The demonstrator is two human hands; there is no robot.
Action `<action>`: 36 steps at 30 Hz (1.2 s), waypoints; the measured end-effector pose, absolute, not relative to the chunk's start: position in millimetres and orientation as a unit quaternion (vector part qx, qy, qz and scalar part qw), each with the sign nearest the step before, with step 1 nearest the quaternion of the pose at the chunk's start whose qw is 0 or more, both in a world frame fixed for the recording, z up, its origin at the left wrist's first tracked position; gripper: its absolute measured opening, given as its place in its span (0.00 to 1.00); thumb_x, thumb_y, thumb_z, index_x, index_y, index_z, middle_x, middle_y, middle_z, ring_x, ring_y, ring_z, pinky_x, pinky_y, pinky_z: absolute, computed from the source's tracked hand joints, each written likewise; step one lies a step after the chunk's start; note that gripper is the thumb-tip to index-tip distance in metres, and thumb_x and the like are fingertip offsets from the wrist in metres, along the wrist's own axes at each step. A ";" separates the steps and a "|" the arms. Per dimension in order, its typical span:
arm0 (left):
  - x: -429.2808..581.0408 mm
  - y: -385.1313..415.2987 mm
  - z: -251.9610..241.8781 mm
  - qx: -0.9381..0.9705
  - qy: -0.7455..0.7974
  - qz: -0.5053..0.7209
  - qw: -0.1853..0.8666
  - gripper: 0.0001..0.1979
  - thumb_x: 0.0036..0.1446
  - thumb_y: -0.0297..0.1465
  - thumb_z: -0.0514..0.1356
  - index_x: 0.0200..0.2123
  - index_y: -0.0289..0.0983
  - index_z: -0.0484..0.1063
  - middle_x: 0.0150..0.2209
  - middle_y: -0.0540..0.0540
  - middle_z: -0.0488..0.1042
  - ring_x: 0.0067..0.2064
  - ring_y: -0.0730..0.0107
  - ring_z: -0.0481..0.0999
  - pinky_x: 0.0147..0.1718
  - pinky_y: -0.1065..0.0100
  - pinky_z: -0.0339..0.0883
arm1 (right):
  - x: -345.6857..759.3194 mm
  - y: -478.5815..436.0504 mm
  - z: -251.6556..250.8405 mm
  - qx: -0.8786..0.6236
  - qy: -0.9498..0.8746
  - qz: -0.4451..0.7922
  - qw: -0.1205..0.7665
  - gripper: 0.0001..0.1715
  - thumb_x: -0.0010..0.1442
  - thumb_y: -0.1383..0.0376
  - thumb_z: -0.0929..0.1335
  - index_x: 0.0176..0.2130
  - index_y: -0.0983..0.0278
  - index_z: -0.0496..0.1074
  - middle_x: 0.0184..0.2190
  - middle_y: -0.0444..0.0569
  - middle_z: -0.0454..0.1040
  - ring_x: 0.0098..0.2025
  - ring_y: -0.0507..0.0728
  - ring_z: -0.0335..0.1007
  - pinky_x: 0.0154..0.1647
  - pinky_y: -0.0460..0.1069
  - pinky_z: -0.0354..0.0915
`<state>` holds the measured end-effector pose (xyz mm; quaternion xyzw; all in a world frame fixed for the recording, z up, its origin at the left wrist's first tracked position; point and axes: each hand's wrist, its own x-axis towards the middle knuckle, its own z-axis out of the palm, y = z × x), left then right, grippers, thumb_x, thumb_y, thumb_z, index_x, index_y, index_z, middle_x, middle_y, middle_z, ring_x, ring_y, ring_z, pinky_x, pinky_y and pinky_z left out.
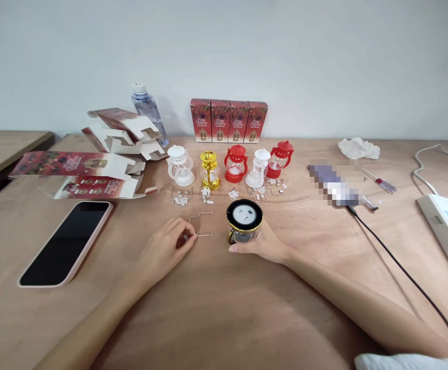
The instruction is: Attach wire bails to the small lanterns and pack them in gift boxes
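Between thumb and fingers, my left hand (174, 237) pinches a thin bent wire handle (202, 235) just above the table. My right hand (267, 242) is wrapped round a small black-and-gold lantern (244, 221), tipped so its round base with a white centre and slots faces up toward me. Behind them stand a white lantern (180, 167), a gold lantern (210, 172), a red lantern (236, 165), another white lantern (257, 168) and another red one (281, 160). In front of these lie wire handles, white plastic pieces (233, 193) and button cells (180, 195) in small groups.
Red printed boxes (219, 122) stand against the wall. Opened cartons (73, 164), a bottle (149, 110) and a phone (66, 244) are on the left. To the right are a blurred device (329, 180) on a black cable (401, 270), a screwdriver (386, 185), crumpled tissue (358, 148) and a power strip (445, 221).
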<state>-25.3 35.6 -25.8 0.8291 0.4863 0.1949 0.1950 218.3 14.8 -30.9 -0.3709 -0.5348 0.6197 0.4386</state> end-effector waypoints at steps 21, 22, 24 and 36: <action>-27.9 36.9 -35.9 0.814 0.467 0.321 0.126 0.07 0.62 0.35 0.56 0.36 0.40 0.72 0.30 0.50 0.75 0.32 0.70 0.73 0.32 0.68 0.66 | 220.3 10.3 -32.6 -0.408 -0.670 0.488 0.383 0.26 0.44 0.60 0.76 0.40 0.61 0.64 0.37 0.46 0.73 0.40 0.57 0.70 0.41 0.51 0.67; -28.5 37.4 -35.4 0.811 0.476 0.315 0.127 0.08 0.62 0.35 0.55 0.35 0.40 0.72 0.30 0.50 0.75 0.31 0.70 0.73 0.32 0.67 0.66 | 220.3 10.3 -32.2 -0.409 -0.671 0.485 0.383 0.25 0.44 0.60 0.76 0.40 0.61 0.65 0.37 0.46 0.73 0.40 0.57 0.70 0.41 0.51 0.67; -29.5 38.4 -34.5 0.808 0.493 0.297 0.127 0.09 0.62 0.35 0.54 0.33 0.40 0.72 0.29 0.50 0.75 0.32 0.68 0.72 0.32 0.67 0.66 | 220.3 10.3 -31.9 -0.412 -0.673 0.482 0.382 0.25 0.45 0.60 0.76 0.40 0.61 0.65 0.37 0.46 0.73 0.41 0.57 0.70 0.41 0.51 0.67; -28.6 38.4 -31.5 0.816 0.485 0.299 0.097 0.06 0.60 0.35 0.56 0.35 0.40 0.69 0.34 0.49 0.74 0.37 0.66 0.73 0.38 0.64 0.66 | 220.7 10.5 -36.2 -0.422 -0.662 0.456 0.418 0.24 0.45 0.62 0.76 0.40 0.60 0.64 0.38 0.46 0.73 0.41 0.58 0.71 0.42 0.52 0.68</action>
